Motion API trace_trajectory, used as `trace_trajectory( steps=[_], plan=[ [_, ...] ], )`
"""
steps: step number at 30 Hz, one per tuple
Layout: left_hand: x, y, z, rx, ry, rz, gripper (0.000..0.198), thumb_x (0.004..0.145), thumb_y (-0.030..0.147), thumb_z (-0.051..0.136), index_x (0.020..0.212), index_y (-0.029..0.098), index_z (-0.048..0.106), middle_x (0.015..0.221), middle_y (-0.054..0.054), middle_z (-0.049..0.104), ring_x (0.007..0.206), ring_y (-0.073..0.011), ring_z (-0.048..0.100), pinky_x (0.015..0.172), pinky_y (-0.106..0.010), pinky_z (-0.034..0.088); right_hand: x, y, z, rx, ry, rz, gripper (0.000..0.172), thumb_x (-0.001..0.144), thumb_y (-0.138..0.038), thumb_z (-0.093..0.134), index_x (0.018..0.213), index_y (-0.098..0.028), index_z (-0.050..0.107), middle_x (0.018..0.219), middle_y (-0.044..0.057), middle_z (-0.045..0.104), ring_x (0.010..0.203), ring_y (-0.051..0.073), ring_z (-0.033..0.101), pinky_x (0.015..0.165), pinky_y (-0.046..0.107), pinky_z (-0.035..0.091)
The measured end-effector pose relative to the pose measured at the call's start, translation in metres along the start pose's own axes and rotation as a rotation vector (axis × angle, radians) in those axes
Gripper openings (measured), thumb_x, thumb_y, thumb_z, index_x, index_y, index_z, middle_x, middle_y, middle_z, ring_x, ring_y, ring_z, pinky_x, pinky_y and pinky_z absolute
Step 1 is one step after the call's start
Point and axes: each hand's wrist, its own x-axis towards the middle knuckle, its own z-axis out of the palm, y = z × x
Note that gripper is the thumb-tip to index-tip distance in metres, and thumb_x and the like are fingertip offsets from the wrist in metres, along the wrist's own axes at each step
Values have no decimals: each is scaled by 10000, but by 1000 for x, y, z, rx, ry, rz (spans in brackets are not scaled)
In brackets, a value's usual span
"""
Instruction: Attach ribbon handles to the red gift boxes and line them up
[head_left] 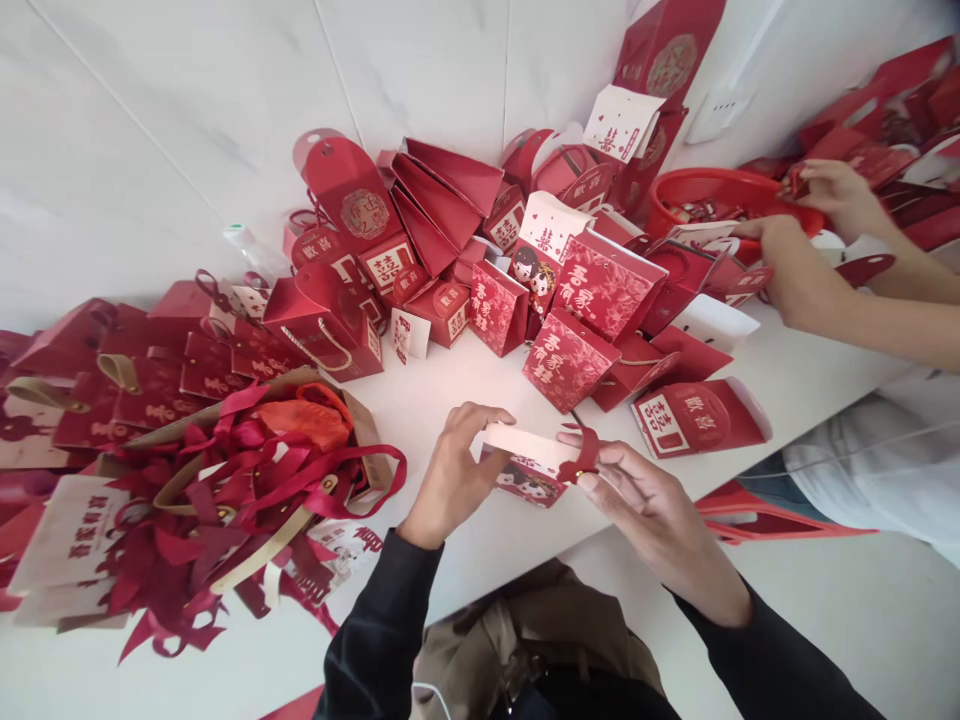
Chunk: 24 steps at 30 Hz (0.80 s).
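The left hand (457,465) pinches one end of a small box (529,450) between thumb and fingers, while the right hand's fingers close on a red strap (583,455) at its other end, the box held just over the white table (442,395). Close beyond, upright red boxes (574,355) crowd the space toward the wall (187,120), and tangled ribbons (202,510) spill from a carton (367,430) at the left. Farther right, a co-worker's hands (784,255) work at a red basin (661,200).
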Motion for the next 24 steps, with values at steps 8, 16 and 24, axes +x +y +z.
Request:
trace_trajectory(
  steps=[8,16,24],
  plan=[
    [-24,6,19,-38,70,104,319,896,1,529,1108,239,550,1052,-32,599,977,-176,580,824,-289,474,13,-3,2,-410,68,-306,87,1073,-318,578,1118,-300,650,1362,15,614,1300,248,548,1060,338,438],
    [-33,14,32,-149,128,-113,152,990,265,599,1126,232,542,1070,-36,642,893,-153,652,700,-246,513,18,7,5,-534,90,-446,97,1067,-255,589,1121,-282,665,1304,39,596,1278,216,559,1081,313,421],
    [-29,28,34,-352,178,-220,172,974,271,624,1132,223,575,1077,-38,677,911,-162,714,774,-271,578,17,5,6,-520,106,-450,92,1059,-256,602,1105,-290,674,1302,30,613,1282,211,559,1082,297,431]
  ],
)
